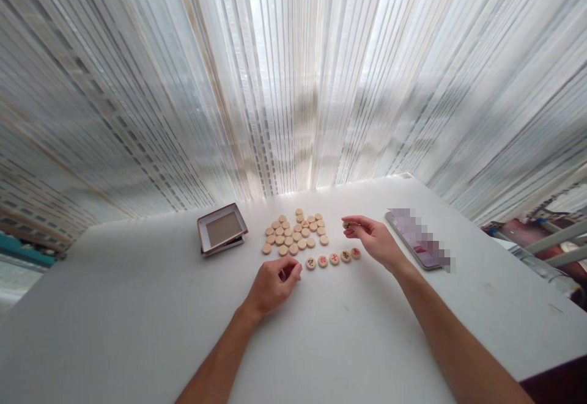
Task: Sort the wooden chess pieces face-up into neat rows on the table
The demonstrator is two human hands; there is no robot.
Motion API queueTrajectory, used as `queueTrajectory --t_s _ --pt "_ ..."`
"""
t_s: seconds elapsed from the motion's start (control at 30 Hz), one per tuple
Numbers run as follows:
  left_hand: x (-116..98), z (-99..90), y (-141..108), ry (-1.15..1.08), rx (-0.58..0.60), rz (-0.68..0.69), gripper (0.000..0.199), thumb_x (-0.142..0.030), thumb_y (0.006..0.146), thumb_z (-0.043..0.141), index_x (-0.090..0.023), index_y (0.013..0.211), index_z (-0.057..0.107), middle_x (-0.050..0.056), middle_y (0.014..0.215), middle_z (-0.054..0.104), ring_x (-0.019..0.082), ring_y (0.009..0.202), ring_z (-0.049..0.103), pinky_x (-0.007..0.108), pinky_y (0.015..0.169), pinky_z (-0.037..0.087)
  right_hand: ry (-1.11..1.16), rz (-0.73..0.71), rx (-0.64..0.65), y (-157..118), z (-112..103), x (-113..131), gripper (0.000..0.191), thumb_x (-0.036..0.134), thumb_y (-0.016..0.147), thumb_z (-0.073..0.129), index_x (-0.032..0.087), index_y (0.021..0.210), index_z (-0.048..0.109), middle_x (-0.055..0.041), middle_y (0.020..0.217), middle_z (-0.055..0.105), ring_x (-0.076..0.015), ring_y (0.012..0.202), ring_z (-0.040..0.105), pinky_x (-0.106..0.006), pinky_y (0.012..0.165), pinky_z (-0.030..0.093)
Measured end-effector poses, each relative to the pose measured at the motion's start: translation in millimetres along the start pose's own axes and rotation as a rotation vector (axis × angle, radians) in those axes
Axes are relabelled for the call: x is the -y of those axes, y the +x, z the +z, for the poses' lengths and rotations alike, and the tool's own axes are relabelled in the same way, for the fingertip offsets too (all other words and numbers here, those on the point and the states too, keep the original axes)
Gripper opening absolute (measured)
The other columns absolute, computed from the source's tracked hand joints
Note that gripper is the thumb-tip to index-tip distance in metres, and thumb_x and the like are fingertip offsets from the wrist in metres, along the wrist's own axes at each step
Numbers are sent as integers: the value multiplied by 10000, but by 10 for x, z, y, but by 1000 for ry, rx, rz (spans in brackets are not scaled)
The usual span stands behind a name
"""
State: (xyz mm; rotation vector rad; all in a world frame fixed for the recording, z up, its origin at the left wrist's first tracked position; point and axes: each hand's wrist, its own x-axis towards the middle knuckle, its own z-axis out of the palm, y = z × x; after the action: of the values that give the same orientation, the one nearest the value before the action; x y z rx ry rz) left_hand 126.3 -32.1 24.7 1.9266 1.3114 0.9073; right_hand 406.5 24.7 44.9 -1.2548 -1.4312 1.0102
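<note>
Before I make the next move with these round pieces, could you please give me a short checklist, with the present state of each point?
1. Right hand holds one round piece: ok, a dark marking shows on it.
2. Left hand is free of pieces: cannot tell, its fingers are curled.
3. The row is marked side up: ok, all five show characters.
4. The loose group is all blank side up: not ok, one red-marked piece shows.
5. The box is apart from the loose group: ok.

You faced a white table (137,312); behind it hung striped, sheer curtains (293,80) (brightly lit from behind), and pale rails (554,236) stood beyond its right edge.
</note>
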Motion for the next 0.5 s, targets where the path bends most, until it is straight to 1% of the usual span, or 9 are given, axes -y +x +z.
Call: queueTrajectory --t_s 0.1,0.2,0.37,0.5 --pt "-2 -1 0 -1 5 -3 255 -344 909 555 -175 776 692 5 644 682 111 528 518 213 535 405 -25 15 -20 14 -23 -24 316 412 888 604 183 1085 695 -74 939 735 -218 827 736 -406 833 594" --pt "-2 -1 2 -2 6 -1 261 -353 909 554 -177 779 695 7 645 681 116 537 527 214 538 407 -29 22 -1 9 -25 -24 345 448 867 635 183 1082 685 -77 928 739 -227 830 739 -391 819 592" --pt "0 1 0 -5 2 -5 279 -368 906 553 -172 766 694 10 638 677 119 535 530 215 529 401 -44 30 -16 -8 -15 15 348 460 818 688 189 1036 672 -60 847 730 -233 837 739 -343 770 585" --pt "11 3 -1 0 4 -2 274 -365 908 552 -175 773 695 8 639 679 118 535 530 214 529 402 -58 17 -28 -2 -34 27 323 447 797 705 195 994 658 -49 876 702 -223 823 737 -314 734 576"
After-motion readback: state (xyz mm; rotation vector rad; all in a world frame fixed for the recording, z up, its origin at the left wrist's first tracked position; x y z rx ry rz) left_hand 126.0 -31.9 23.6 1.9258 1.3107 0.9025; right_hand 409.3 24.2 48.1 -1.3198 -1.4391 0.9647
